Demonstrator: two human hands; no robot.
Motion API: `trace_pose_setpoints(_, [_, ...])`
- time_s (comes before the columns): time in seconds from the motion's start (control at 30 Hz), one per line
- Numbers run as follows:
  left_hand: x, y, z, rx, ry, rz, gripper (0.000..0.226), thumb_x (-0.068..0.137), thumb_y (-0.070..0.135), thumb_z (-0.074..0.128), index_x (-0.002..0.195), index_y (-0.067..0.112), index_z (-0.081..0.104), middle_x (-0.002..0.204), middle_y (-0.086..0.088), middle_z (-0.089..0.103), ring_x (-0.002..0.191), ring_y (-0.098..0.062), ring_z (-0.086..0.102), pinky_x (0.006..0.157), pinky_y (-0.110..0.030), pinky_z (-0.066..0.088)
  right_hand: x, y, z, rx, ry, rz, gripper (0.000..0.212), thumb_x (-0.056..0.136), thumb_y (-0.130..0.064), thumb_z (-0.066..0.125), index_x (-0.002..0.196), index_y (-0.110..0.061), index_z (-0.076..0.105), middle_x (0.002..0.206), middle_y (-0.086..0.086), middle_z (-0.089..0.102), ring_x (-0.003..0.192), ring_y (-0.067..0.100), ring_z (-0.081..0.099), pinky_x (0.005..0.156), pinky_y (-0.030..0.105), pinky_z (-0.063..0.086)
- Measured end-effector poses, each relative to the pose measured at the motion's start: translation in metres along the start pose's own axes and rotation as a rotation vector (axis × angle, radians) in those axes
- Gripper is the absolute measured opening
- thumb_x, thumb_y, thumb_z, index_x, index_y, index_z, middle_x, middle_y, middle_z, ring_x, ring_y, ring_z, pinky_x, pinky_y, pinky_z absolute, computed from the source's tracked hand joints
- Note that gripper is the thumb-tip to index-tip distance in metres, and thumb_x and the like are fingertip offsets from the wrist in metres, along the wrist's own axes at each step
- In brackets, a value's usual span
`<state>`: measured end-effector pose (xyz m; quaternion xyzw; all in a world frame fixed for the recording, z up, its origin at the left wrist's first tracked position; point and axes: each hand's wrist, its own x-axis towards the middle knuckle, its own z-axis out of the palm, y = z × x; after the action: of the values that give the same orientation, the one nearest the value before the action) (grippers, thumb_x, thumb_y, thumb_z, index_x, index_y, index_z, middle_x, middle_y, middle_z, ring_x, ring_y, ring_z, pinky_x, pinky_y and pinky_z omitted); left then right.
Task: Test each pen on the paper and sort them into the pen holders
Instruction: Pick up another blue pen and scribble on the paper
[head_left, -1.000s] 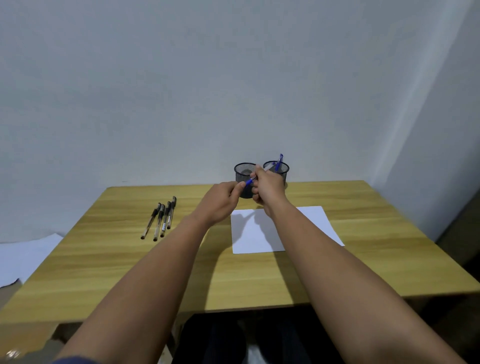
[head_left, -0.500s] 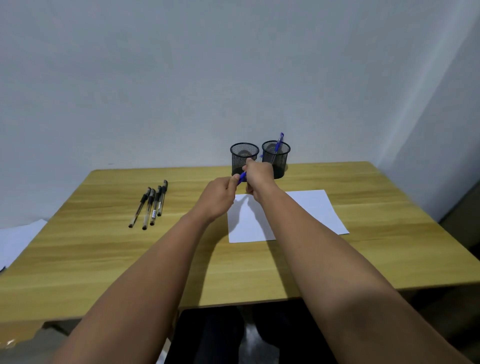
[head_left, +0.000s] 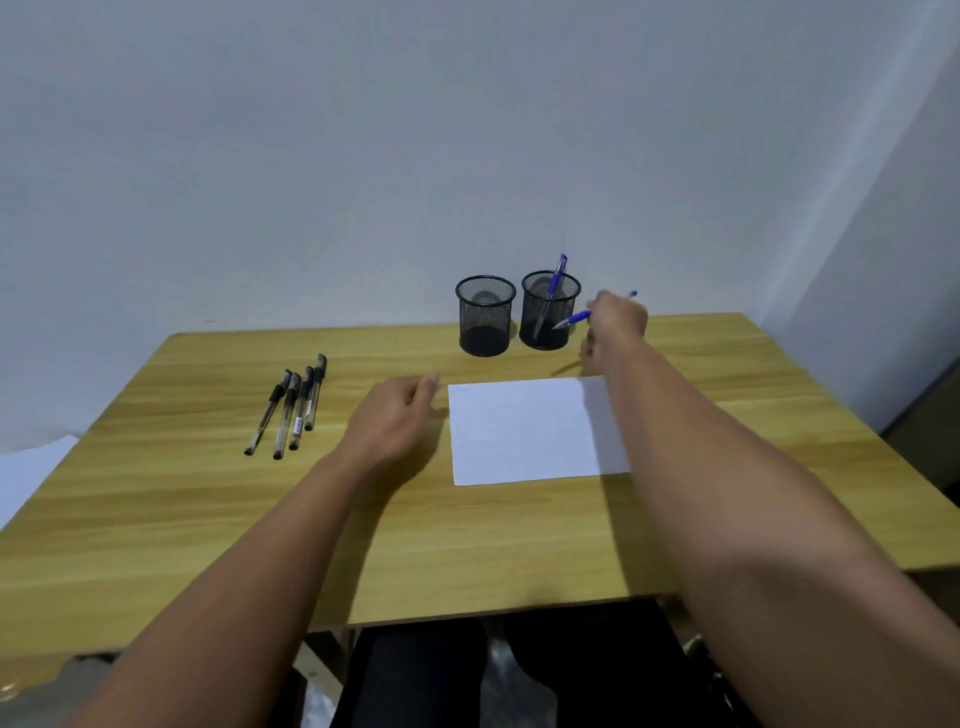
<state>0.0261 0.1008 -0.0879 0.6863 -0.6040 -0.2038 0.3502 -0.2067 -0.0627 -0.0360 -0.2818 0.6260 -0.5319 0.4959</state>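
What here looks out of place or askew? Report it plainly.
Nothing stands out. Four black pens lie side by side on the table, the paper lies flat, and both mesh holders stand upright, one blue pen in the right one. The right hand holds another blue pen beside it.

You work on a table (head_left: 208, 519) of light wood-grain laminate, smooth with a faint sheen. The sheet of paper (head_left: 524, 431) is plain white and matt. Both pen holders (head_left: 485, 317) (head_left: 545, 317) are black wire mesh, matt. The four pens (head_left: 293, 410) look like clear, glossy plastic with black caps. The wall (head_left: 363, 156) behind is matt and painted.
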Motion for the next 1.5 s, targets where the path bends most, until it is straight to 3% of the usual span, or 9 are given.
trace_pose_setpoints(0.17, [0.026, -0.035, -0.009, 0.563, 0.208, 0.051, 0.042, 0.102, 0.054, 0.042, 0.084, 0.019, 0.058, 0.08, -0.001, 0.064, 0.077, -0.026, 0.061, 0.069, -0.039, 0.044, -0.014, 0.012, -0.013, -0.067, -0.144, -0.218, 0.029, 0.098, -0.025, 0.07, 0.074, -0.013, 0.06, 0.061, 0.001, 0.059, 0.039, 0.014, 0.04, 0.04, 0.021, 0.032])
trace_pose_setpoints(0.33, [0.047, -0.048, -0.008, 0.767, 0.221, 0.057, 0.042, 0.096, 0.058, 0.052, 0.098, 0.019, 0.066, 0.1, -0.005, 0.068, 0.1, -0.032, 0.06, 0.09, -0.049, 0.043, -0.024, 0.042, -0.026, -0.127, -0.201, -0.384, 0.027, 0.104, -0.03, 0.066, 0.081, -0.016, 0.062, 0.069, 0.006, 0.072, 0.042, 0.014, 0.05, 0.043, 0.023, 0.042])
trace_pose_setpoints(0.47, [0.047, -0.045, -0.002, 0.762, 0.212, 0.006, 0.049, 0.093, 0.062, 0.052, 0.116, 0.021, 0.066, 0.118, -0.006, 0.066, 0.113, -0.033, 0.056, 0.095, -0.05, 0.041, -0.033, 0.072, -0.025, -0.093, -0.291, -0.374, 0.02, 0.105, -0.022, 0.065, 0.09, -0.011, 0.074, 0.077, 0.01, 0.073, 0.058, 0.017, 0.06, 0.047, 0.024, 0.046])
trace_pose_setpoints(0.63, [0.033, -0.037, 0.008, 0.618, 0.082, 0.256, 0.062, 0.091, 0.07, 0.036, 0.134, 0.03, 0.059, 0.14, 0.006, 0.06, 0.13, -0.026, 0.047, 0.101, -0.049, 0.037, -0.037, 0.087, -0.007, -0.097, -0.337, -0.42, 0.036, 0.106, -0.024, 0.065, 0.09, 0.007, 0.061, 0.069, 0.014, 0.057, 0.062, 0.023, 0.055, 0.049, 0.03, 0.045])
trace_pose_setpoints(0.8, [0.023, -0.048, 0.013, 0.658, -0.029, 0.32, 0.074, 0.087, 0.081, 0.035, 0.146, 0.038, 0.05, 0.156, 0.016, 0.045, 0.152, -0.021, 0.026, 0.115, -0.052, 0.021, -0.037, 0.093, 0.026, -0.035, -0.483, -0.326, 0.029, 0.101, -0.018, 0.068, 0.078, -0.001, 0.065, 0.069, 0.015, 0.061, 0.063, 0.027, 0.051, 0.052, 0.032, 0.037])
trace_pose_setpoints(0.97, [0.022, -0.058, 0.019, 0.619, -0.021, 0.322, 0.074, 0.087, 0.081, 0.034, 0.147, 0.04, 0.048, 0.158, 0.014, 0.043, 0.154, -0.022, 0.021, 0.119, -0.055, 0.017, -0.031, 0.105, 0.04, -0.114, -0.547, -0.371, 0.05, 0.1, -0.031, 0.073, 0.073, 0.005, 0.05, 0.058, 0.012, 0.055, 0.059, 0.03, 0.051, 0.05, 0.032, 0.041])
trace_pose_setpoints(1.13, [0.022, -0.059, 0.021, 0.618, -0.048, 0.305, 0.072, 0.088, 0.079, 0.031, 0.151, 0.045, 0.04, 0.163, 0.01, 0.034, 0.156, -0.023, 0.015, 0.12, -0.055, 0.013, -0.027, 0.117, 0.038, -0.192, -0.516, -0.408, 0.043, 0.098, -0.028, 0.075, 0.08, 0.008, 0.06, 0.07, 0.031, 0.062, 0.057, 0.023, 0.06, 0.055, 0.032, 0.049])
trace_pose_setpoints(1.3, [0.023, -0.059, 0.022, 0.607, -0.09, 0.279, 0.074, 0.088, 0.079, 0.028, 0.154, 0.046, 0.033, 0.167, 0.011, 0.026, 0.156, -0.023, 0.011, 0.122, -0.057, 0.008, -0.026, 0.116, 0.036, -0.253, -0.486, -0.404, 0.039, 0.096, -0.018, 0.074, 0.07, 0.002, 0.053, 0.059, 0.018, 0.06, 0.057, 0.027, 0.063, 0.058, 0.036, 0.053])
trace_pose_setpoints(1.5, [0.022, -0.055, 0.02, 0.594, -0.094, 0.283, 0.076, 0.086, 0.08, 0.025, 0.154, 0.046, 0.033, 0.168, 0.008, 0.022, 0.157, -0.023, 0.007, 0.123, -0.057, 0.007, -0.029, 0.115, 0.035, -0.298, -0.487, -0.426, 0.035, 0.097, -0.017, 0.072, 0.076, 0.007, 0.057, 0.074, 0.031, 0.066, 0.058, 0.021, 0.067, 0.061, 0.036, 0.056])
